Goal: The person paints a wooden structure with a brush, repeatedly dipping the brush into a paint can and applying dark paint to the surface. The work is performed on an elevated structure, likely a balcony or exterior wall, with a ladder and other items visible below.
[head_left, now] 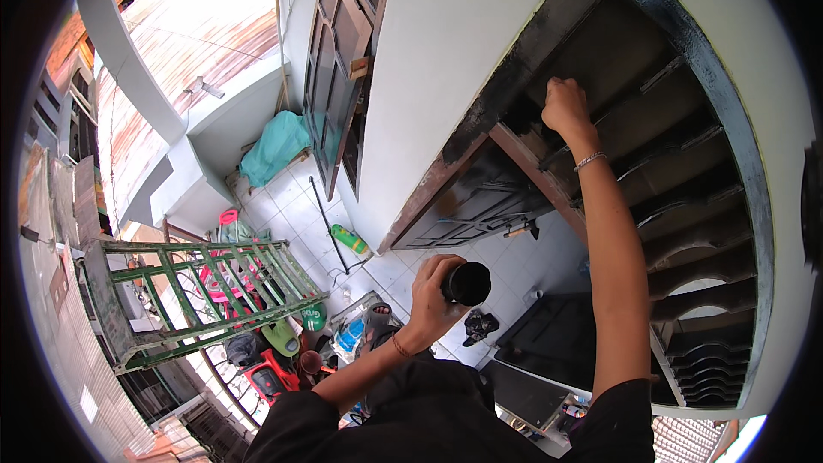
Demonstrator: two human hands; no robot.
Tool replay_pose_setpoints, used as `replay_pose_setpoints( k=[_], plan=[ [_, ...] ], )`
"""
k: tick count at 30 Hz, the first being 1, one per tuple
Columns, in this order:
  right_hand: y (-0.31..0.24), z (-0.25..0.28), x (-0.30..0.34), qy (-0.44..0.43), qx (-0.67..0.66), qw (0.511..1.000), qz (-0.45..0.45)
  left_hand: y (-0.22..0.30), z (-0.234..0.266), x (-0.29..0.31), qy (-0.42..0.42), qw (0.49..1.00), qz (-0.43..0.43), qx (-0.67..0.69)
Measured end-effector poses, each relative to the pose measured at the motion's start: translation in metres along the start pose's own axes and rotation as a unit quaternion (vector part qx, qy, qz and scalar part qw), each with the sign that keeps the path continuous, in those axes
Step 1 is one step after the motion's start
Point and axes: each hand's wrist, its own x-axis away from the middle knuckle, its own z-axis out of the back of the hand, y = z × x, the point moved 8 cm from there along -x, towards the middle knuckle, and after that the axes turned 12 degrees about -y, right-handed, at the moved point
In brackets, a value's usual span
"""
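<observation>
My left hand (431, 298) is wrapped round a dark cup (467, 284) at chest height, its round black top facing up. My right hand (566, 108) is raised high and closed in a fist in front of a dark wooden frame with curved slats (699, 274). What the fist holds, if anything, is hidden; a dark patch lies just below it. Beside it, the frame's wide left board (506, 86) is streaked black, with bare brown showing lower down. A blue-grey outer edge (724, 90) borders the slats on the right.
A green ladder (201, 291) leans at the left, above a clutter of bags and a red tool (270, 375). A teal cover (279, 147) lies behind. Below is a white tiled floor (296, 206) with a green packet (350, 240). An open window shutter (339, 69) juts out.
</observation>
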Motion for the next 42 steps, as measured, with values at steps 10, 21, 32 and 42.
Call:
replay_pose_setpoints(
  k=[10, 21, 32, 42],
  plan=[
    [0.008, 0.004, 0.000, -0.023, -0.044, 0.999, 0.008, 0.003, -0.005, -0.008, -0.003, 1.000, 0.015, 0.015],
    [0.015, 0.037, 0.004, -0.007, -0.057, 0.998, 0.034, 0.025, -0.013, -0.018, -0.010, 0.999, -0.006, -0.032],
    [0.024, 0.060, 0.020, 0.050, -0.022, 0.998, 0.040, 0.036, -0.019, -0.017, -0.008, 0.999, -0.005, -0.044],
    [0.038, 0.053, 0.019, 0.032, -0.031, 0.999, 0.012, 0.046, -0.025, -0.018, -0.020, 0.999, -0.010, -0.047]
  ],
)
